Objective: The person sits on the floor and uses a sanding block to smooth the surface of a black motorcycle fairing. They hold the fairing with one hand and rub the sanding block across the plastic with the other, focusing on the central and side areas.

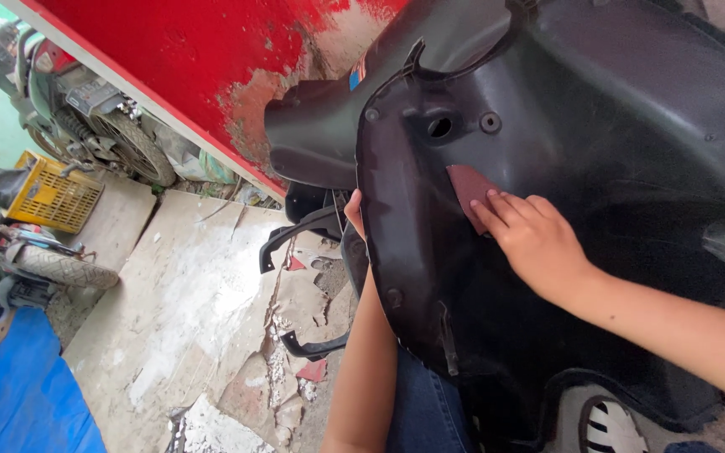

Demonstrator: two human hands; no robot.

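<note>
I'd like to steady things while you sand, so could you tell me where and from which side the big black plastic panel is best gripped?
Probably the black plastic panel is best taken by its rolled left rim, from behind, where the left hand already curls round it. That edge is thick and free, and leaves the concave face clear for the right hand pressing the reddish sandpaper.

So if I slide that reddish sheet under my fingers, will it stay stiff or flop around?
The sheet is thin and lies flat on the curved black panel, so it probably bends easily. It looks light; without the right hand pressing, it would likely slip off. If it's abrasive, it may drag rather than glide.
</note>
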